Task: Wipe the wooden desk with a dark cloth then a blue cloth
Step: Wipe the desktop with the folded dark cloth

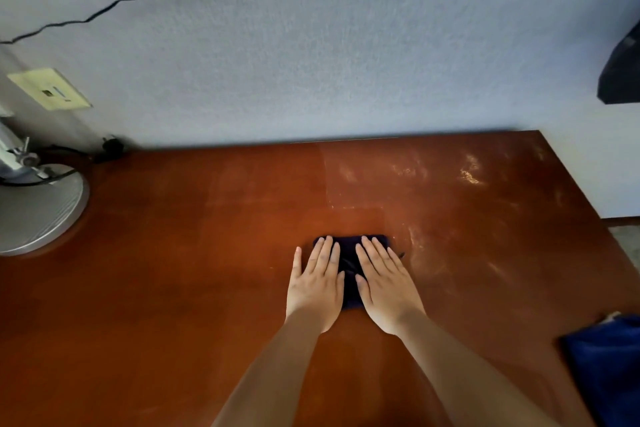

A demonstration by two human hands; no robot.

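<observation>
Wooden desk (173,288): one flat, glossy red-brown slab against a textured pale wall (346,45), dusty streaks far right. Two cloths. Dark cloth (349,253), one, folded soft rectangle, mid-desk, long axis running near-to-far. My left hand (317,282) and right hand (382,284) both press flat on it, fingers straight, slightly spread, pointing far. Blue cloth (609,364), one, crumpled, near right edge. One round metal lamp base (38,208) far left.
</observation>
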